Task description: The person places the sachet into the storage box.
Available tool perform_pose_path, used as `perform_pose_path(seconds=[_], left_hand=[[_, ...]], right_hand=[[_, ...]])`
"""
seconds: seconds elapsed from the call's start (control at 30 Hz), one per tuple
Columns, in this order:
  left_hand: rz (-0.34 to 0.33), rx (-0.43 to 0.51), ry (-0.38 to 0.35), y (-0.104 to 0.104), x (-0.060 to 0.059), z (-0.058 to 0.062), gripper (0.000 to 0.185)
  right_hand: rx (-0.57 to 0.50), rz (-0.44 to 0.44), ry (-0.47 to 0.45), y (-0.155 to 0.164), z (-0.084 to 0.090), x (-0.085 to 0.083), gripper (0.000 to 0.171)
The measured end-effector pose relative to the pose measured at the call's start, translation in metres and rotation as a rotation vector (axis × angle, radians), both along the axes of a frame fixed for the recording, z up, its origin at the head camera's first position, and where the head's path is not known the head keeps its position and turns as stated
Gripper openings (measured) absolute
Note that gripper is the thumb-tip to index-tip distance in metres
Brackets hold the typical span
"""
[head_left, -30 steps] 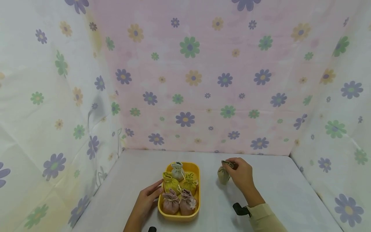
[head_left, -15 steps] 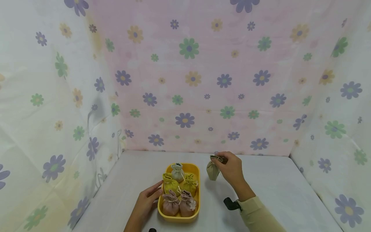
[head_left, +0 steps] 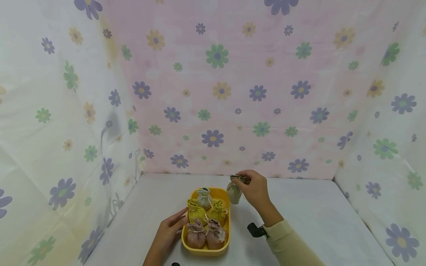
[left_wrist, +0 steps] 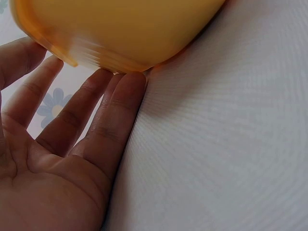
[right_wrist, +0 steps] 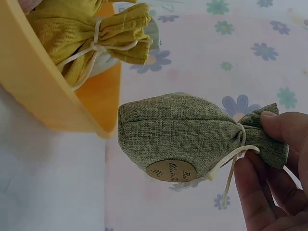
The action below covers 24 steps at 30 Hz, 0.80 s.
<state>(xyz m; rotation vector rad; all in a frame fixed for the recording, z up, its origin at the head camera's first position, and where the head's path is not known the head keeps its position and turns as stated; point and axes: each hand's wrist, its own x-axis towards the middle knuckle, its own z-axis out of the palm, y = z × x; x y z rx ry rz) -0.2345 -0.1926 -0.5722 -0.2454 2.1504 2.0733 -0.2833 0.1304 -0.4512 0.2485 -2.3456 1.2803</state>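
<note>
My right hand [head_left: 256, 188] pinches the gathered neck of a grey-green cloth drawstring pouch [right_wrist: 178, 132]. The pouch hangs just right of a yellow tray [head_left: 205, 252], near its far right corner. A round brown label [right_wrist: 171, 171] with writing sits on its side, and a cream cord ties its neck. My left hand [head_left: 169, 231] rests its fingertips against the tray's left wall, as the left wrist view also shows. Inside the tray stand a pale grey-green pouch [head_left: 204, 198], two mustard pouches [head_left: 197, 213] and two mauve pouches [head_left: 196, 236], one with a white flower.
A white table [head_left: 316, 221] lies under the tray. Flower-printed cloth [head_left: 216, 92] encloses it at the back and on both sides. A black wrist camera mount [head_left: 255, 230] juts out beneath my right wrist.
My right hand has carried the grey-green pouch leftward and slightly up, from out on the right to beside the tray's edge. The left hand and tray have stayed almost still.
</note>
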Motion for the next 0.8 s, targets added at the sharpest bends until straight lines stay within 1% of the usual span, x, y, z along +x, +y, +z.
perform_pose_path(seconds=[0.27, 0.53, 0.67, 0.8], left_hand=[[-0.02, 0.015, 0.019, -0.001, 0.0, -0.002, 0.06], [-0.013, 0.021, 0.021, -0.001, 0.0, -0.002, 0.06], [-0.018, 0.016, 0.021, -0.001, 0.001, -0.002, 0.061], [-0.021, 0.019, 0.021, 0.0, 0.001, -0.001, 0.06]], right_hand=[[0.006, 0.07, 0.01, -0.014, -0.002, -0.005, 0.017], [-0.015, 0.115, -0.012, -0.025, -0.007, -0.011, 0.014], [0.0, 0.132, -0.028, -0.03, -0.009, -0.014, 0.013], [0.041, 0.152, -0.04, -0.033, -0.013, -0.014, 0.01]])
